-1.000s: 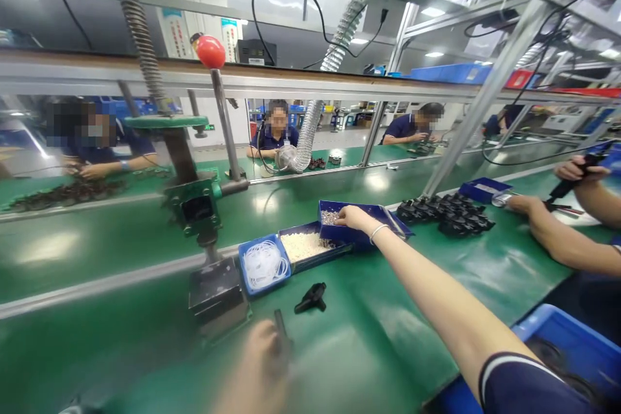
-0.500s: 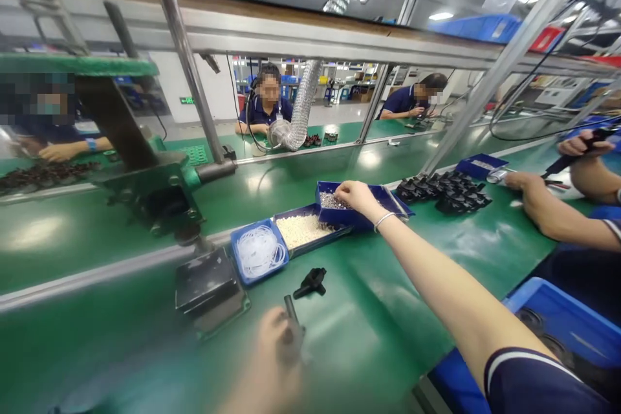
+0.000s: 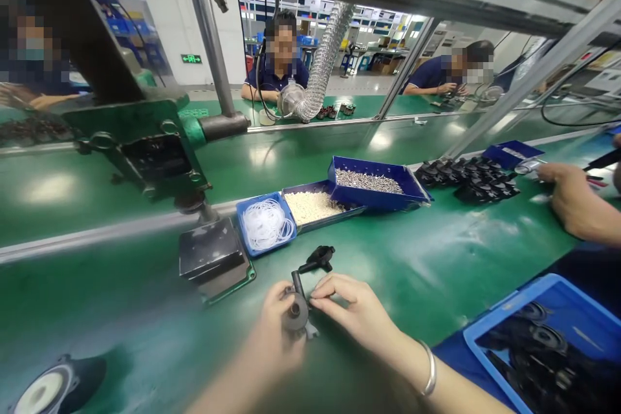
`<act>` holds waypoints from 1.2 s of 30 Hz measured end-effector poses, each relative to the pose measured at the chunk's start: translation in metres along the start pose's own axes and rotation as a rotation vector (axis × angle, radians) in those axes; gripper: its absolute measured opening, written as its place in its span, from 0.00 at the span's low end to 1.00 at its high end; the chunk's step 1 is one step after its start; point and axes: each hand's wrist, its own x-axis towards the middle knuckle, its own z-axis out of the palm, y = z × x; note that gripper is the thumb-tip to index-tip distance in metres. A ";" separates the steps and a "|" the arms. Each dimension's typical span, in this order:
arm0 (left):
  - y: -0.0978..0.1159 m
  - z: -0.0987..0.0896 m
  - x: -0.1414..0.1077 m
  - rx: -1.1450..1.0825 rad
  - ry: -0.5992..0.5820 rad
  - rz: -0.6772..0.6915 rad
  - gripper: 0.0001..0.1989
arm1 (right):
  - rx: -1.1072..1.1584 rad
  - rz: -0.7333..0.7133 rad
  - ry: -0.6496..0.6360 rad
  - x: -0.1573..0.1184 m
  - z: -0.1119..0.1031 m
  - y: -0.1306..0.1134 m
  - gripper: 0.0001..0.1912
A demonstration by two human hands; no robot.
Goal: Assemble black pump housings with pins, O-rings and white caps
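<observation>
Both hands meet over a black part [image 3: 295, 314], low centre on the green tabletop [image 3: 412, 272]!
Its tube points away from the wearer, the long axis leaning slightly left, round disc at the near end; the glossy surface runs beneath a metal frame [image 3: 407, 71], co-workers seated beyond, and here's the left hand [image 3: 279, 330], blurred, fingers curled round the part, while the right hand [image 3: 359, 314] brings thumb and forefinger together just beside the tube, anything pinched there too small to tell.
</observation>
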 end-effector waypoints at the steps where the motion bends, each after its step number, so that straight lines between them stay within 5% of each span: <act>1: 0.001 -0.002 0.000 0.006 0.006 0.002 0.34 | -0.005 -0.033 0.015 -0.003 0.004 0.004 0.03; 8: 0.001 -0.002 -0.001 0.048 0.006 0.012 0.34 | -0.332 -0.388 -0.016 -0.012 0.007 0.014 0.09; 14: 0.002 -0.001 -0.001 0.049 0.017 0.001 0.36 | -0.577 -0.501 -0.045 -0.032 0.013 0.015 0.15; 18: 0.003 -0.002 0.000 0.060 0.030 0.007 0.36 | -0.653 -0.579 -0.009 -0.016 -0.016 0.004 0.19; 22: 0.006 -0.005 0.001 0.072 0.025 -0.010 0.34 | -0.712 -0.249 0.385 0.065 -0.093 0.002 0.15; 24: 0.010 -0.008 0.001 0.071 0.015 -0.019 0.32 | -0.872 0.109 0.300 0.114 -0.132 0.010 0.14; 26: 0.014 -0.010 0.002 0.056 0.008 -0.031 0.31 | -0.898 0.243 0.206 0.152 -0.160 0.024 0.08; 31: 0.014 -0.011 0.000 0.047 0.043 -0.063 0.31 | -0.860 0.354 0.013 0.181 -0.177 0.056 0.18; 36: 0.006 -0.012 -0.003 0.067 0.065 -0.057 0.31 | -0.789 0.341 0.065 0.173 -0.180 0.071 0.16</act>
